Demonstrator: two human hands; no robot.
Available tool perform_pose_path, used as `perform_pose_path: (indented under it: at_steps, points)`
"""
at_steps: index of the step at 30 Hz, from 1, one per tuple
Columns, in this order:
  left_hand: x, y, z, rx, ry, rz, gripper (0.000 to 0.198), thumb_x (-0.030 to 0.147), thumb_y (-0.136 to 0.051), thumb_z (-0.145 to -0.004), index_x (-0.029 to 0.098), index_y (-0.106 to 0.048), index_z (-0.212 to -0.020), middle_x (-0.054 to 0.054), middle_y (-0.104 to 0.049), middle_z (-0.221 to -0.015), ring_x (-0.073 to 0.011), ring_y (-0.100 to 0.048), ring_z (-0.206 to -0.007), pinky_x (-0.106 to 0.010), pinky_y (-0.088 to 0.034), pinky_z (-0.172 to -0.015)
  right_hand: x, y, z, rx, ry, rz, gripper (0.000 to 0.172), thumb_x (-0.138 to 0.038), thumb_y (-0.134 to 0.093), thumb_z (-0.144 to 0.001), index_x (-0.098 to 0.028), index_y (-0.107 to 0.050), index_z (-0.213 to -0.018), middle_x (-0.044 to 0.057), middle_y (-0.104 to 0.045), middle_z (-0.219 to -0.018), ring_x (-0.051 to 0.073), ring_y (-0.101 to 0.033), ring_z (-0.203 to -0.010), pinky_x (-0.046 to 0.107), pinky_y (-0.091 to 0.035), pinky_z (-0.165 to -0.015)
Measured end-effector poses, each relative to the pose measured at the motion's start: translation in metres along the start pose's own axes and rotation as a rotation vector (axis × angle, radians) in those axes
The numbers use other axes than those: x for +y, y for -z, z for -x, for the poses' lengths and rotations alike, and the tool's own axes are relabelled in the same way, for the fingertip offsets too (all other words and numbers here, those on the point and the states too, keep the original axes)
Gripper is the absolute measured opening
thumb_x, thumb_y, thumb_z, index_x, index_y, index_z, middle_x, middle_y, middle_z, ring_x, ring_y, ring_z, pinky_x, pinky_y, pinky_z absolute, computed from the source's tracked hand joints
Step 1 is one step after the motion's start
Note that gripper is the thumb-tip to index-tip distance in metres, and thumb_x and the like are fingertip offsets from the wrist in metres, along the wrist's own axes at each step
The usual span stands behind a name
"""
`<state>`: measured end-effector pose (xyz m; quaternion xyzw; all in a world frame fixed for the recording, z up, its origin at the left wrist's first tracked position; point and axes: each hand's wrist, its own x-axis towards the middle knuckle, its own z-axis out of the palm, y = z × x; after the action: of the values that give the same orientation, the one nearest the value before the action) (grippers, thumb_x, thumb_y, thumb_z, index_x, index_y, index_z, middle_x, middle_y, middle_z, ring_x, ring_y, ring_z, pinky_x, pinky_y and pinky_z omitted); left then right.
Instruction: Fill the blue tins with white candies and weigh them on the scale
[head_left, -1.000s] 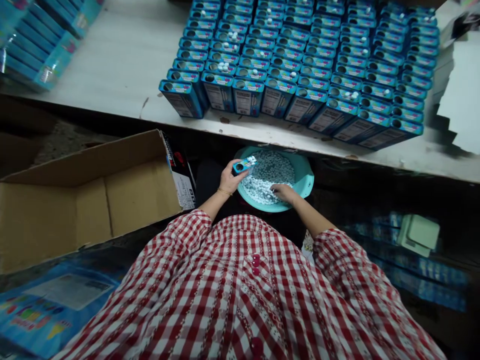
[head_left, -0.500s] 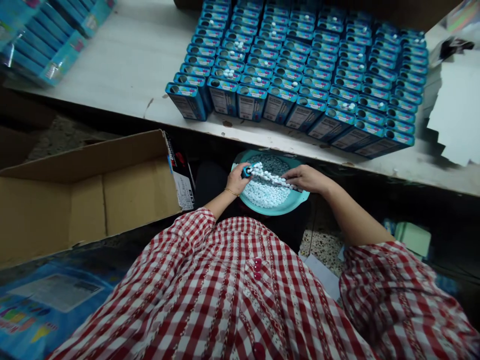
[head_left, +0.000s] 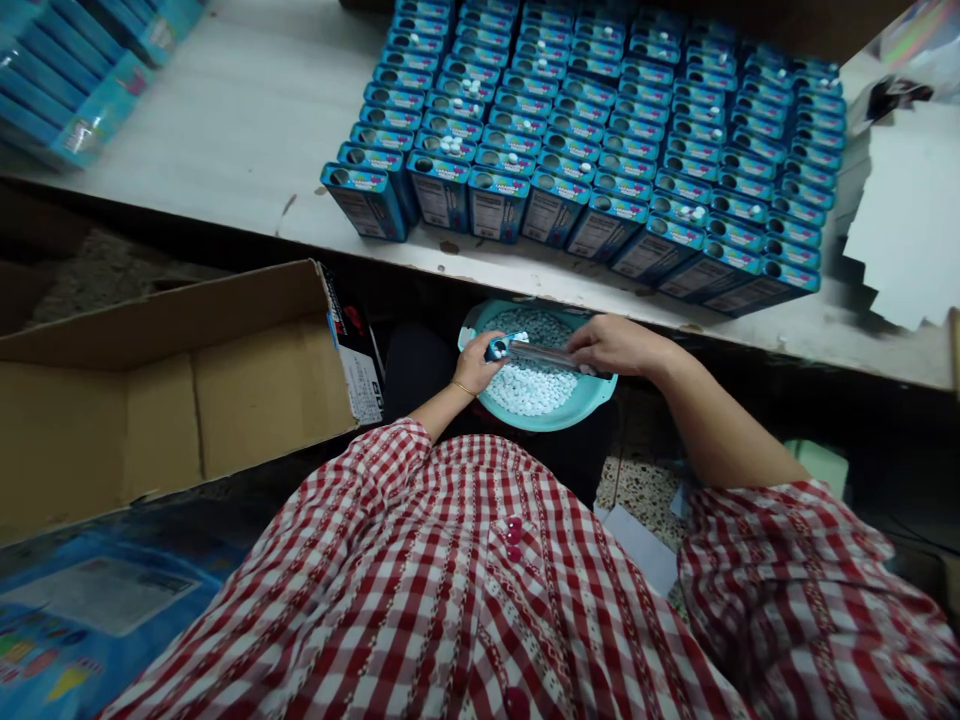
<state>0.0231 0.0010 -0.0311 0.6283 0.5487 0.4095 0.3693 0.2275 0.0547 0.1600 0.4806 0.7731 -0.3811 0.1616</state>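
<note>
My left hand (head_left: 476, 364) is closed around a small blue box (head_left: 496, 349) above the left side of a turquoise basin (head_left: 592, 404). White pellets (head_left: 529, 390) fill much of the basin's bottom, and a few sit at the box's open top. From the right, my right hand (head_left: 611, 346) grips a long, narrow metal scoop (head_left: 544, 356) held over the basin. The scoop's far end meets the mouth of the box. Hardly any pellets show along the scoop now. My right fingertips are partly hidden behind the hand.
Rows of blue boxes (head_left: 495, 205) with round holes stand on the white table (head_left: 247, 140), some with stray pellets on top. Wrapped blue packs (head_left: 67, 80) lie at the far left. An open cardboard box (head_left: 262, 390) is left of the basin; white card (head_left: 907, 210) lies at the right.
White pellets lined the scoop half a second ago; now its metal channel shows almost bare. My right hand has risen slightly and tilted the scoop. The view has shifted a little.
</note>
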Motion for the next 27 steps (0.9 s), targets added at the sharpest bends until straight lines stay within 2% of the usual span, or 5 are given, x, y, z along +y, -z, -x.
perform_pose_path:
  at_steps: [7, 10, 15, 21, 27]
  points:
    - [0.0, 0.014, 0.009, 0.058, 0.021, 0.09, 0.037, 0.025, -0.068, -0.069, 0.019, -0.059, -0.105, -0.007, -0.065, -0.105, -0.0202, -0.06, -0.098, -0.034, -0.045, -0.09, 0.076, -0.073, -0.009, 0.172, -0.257, -0.175, 0.027, -0.022, -0.046, -0.082, -0.015, -0.063, -0.102, 0.005, -0.069, -0.078, 0.014, -0.061, -0.066, 0.023, -0.045, -0.063]
    - [0.0, 0.016, 0.011, 0.057, 0.03, 0.099, 0.037, 0.026, -0.069, -0.069, 0.019, -0.059, -0.105, -0.007, -0.065, -0.105, -0.0203, -0.06, -0.098, -0.035, -0.045, -0.091, 0.073, -0.122, -0.045, 0.159, -0.416, 0.17, 0.032, -0.018, -0.04, -0.086, -0.013, -0.056, -0.112, 0.015, -0.067, -0.097, 0.021, -0.064, -0.084, 0.029, -0.045, -0.073]
    - [0.001, 0.016, 0.009, 0.064, 0.041, 0.12, 0.037, 0.028, -0.069, -0.069, 0.019, -0.059, -0.104, -0.005, -0.065, -0.1, -0.0176, -0.061, -0.091, -0.031, -0.046, -0.085, 0.052, -0.176, -0.083, 0.059, -0.312, 0.287, 0.038, -0.012, -0.03, -0.088, -0.012, -0.051, -0.12, 0.02, -0.063, -0.11, 0.023, -0.06, -0.101, 0.032, -0.043, -0.083]
    - [0.001, 0.017, 0.005, 0.117, 0.083, 0.131, 0.04, 0.032, -0.072, -0.066, 0.017, -0.059, -0.102, -0.004, -0.065, -0.096, -0.0167, -0.061, -0.088, -0.029, -0.047, -0.082, 0.072, -0.182, -0.082, -0.03, -0.196, 0.21, 0.038, -0.016, -0.042, -0.085, -0.022, -0.057, -0.119, 0.01, -0.066, -0.11, 0.021, -0.061, -0.097, 0.029, -0.044, -0.079]
    - [0.002, 0.022, 0.004, 0.148, 0.1, 0.137, 0.04, 0.031, -0.072, -0.066, 0.017, -0.059, -0.102, -0.003, -0.066, -0.092, -0.0159, -0.061, -0.083, -0.028, -0.047, -0.078, 0.089, -0.154, -0.06, 0.016, -0.133, 0.091, 0.032, -0.018, -0.048, -0.082, -0.019, -0.063, -0.111, 0.005, -0.069, -0.102, 0.016, -0.061, -0.092, 0.021, -0.044, -0.075]
